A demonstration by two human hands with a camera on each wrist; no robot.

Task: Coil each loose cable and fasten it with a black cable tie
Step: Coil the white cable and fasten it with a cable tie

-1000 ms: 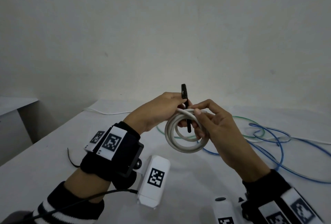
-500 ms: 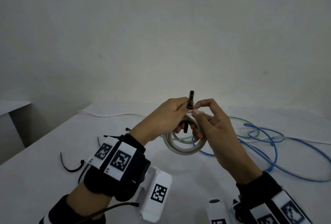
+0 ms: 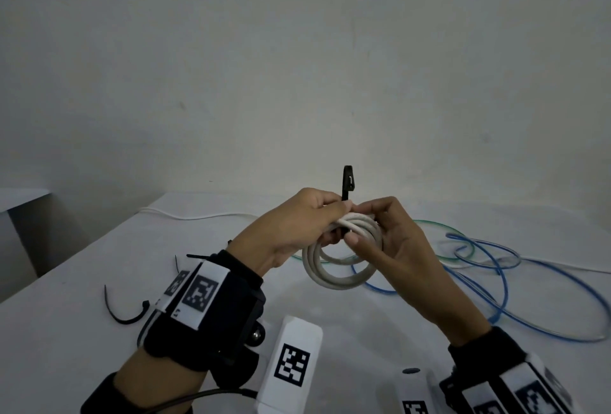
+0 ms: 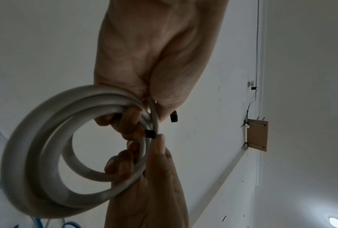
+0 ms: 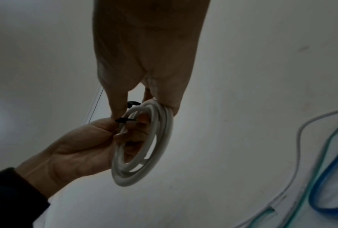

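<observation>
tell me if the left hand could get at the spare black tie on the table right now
Probably not yet. The left hand is gripping the white coil and its tie, helped by the right hand. The spare tie lies unobstructed near the left wrist, so once freed, likely yes.

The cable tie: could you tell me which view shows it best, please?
The head view: the cable tie stands clear above both hands against the wall. The left wrist view shows only two short black bits; the right wrist view a dark sliver.
</observation>
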